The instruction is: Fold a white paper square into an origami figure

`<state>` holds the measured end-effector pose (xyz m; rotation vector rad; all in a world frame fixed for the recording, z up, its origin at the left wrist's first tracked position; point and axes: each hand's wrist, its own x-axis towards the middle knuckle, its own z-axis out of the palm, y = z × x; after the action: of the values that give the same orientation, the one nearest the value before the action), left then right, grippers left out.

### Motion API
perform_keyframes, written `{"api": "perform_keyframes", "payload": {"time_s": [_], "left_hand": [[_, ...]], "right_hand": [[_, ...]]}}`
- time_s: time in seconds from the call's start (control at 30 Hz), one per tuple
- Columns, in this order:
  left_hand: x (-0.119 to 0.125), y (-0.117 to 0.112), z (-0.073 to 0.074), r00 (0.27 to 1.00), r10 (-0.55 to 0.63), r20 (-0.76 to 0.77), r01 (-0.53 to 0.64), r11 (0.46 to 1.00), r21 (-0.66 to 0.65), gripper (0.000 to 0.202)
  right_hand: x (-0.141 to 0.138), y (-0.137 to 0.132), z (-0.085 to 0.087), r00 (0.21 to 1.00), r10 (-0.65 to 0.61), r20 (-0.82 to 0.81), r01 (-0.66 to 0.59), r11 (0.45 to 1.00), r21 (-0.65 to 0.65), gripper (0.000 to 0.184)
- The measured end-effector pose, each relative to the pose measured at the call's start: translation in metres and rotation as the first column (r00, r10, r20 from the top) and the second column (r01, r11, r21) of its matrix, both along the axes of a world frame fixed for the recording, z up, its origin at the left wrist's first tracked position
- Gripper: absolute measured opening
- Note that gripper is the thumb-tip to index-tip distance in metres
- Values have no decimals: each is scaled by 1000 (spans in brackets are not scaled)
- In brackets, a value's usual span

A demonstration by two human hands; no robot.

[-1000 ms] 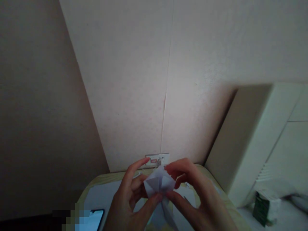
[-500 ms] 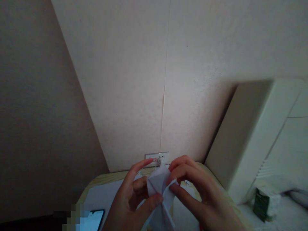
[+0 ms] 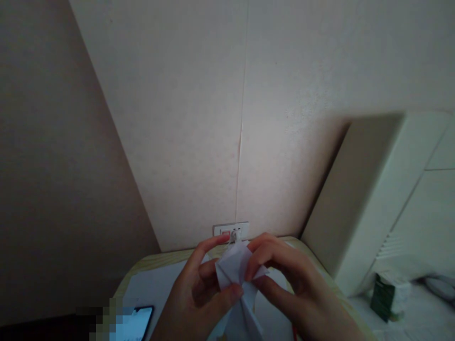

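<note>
A folded white paper piece (image 3: 234, 270) with sharp creases is held up over a small table, between both hands. My left hand (image 3: 199, 293) pinches its left side with thumb and fingers, the index finger stretched up behind it. My right hand (image 3: 295, 293) grips the right flap, fingers curled over the paper's top and thumb pressed against the fold. The lower end of the paper hangs down between my palms.
A round-cornered wooden table (image 3: 156, 263) carries white sheets (image 3: 152, 289) and a lit phone (image 3: 137, 322) at the lower left. A wall socket (image 3: 231, 229) sits just behind my hands. A white cabinet (image 3: 387, 199) stands at the right, with a dark green box (image 3: 382, 298) beside it.
My right fingers have closed further over the paper's right flap, folding it inward. The paper looks narrower than before. The view has tilted slightly.
</note>
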<state>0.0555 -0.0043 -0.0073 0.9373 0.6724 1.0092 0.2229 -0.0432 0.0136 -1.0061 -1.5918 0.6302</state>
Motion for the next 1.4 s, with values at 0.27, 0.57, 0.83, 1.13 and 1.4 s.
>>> {"api": "perform_keyframes", "payload": {"time_s": [0.27,0.57,0.83,1.13,1.4], "left_hand": [[1,-3,1,997,-64,-52,65,998,24,58],[-1,-3,8,996,-93,-8,92,995,-44,60],[-3,-5,16,992,-109,-58,106,993,-54,60],[-6,-8,17,993,-116,-33,114,992,-47,58],[-7,-4,13,990,-142,-29,141,989,-34,57]], "right_hand": [[2,-4,-1,1000,-20,5,20,993,-112,11],[0,-4,-2,988,31,-149,-48,993,-109,13],[3,-5,1,997,28,-77,-34,996,-79,14],[2,-8,5,999,35,-22,-36,997,-71,16],[2,-9,1,994,-15,110,22,998,-62,11]]}}
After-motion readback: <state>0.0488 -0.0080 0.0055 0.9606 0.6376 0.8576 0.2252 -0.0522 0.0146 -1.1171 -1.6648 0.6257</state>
